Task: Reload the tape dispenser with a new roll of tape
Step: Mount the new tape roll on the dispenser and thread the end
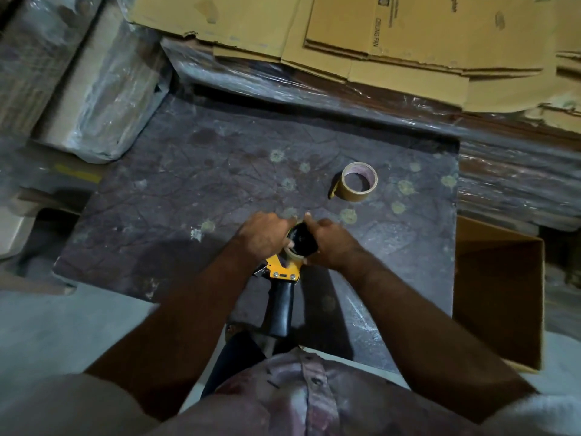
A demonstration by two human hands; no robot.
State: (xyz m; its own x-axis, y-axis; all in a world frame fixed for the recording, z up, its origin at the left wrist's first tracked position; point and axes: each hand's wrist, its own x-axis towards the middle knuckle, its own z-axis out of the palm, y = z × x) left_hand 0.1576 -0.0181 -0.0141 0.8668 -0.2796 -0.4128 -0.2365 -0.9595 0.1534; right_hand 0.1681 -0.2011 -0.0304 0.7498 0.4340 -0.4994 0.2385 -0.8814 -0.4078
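Observation:
A yellow tape dispenser point(280, 272) with a black handle lies on the dark table point(195, 190), its handle pointing toward me. Both my hands sit at its far end around the black spool hub. My left hand point(263, 235) grips the left side of the hub and frame. My right hand point(333, 243) holds the right side, where the pale rim of a roll on the hub shows between the fingers. A brown tape roll point(356, 183) lies flat on the table, farther away and to the right, apart from both hands.
Flattened cardboard sheets point(393, 36) are stacked on plastic-wrapped goods behind the table. A wrapped bundle point(103, 89) stands at the far left. An open cardboard box point(500, 294) sits at the table's right edge. Pale floor shows at the lower left.

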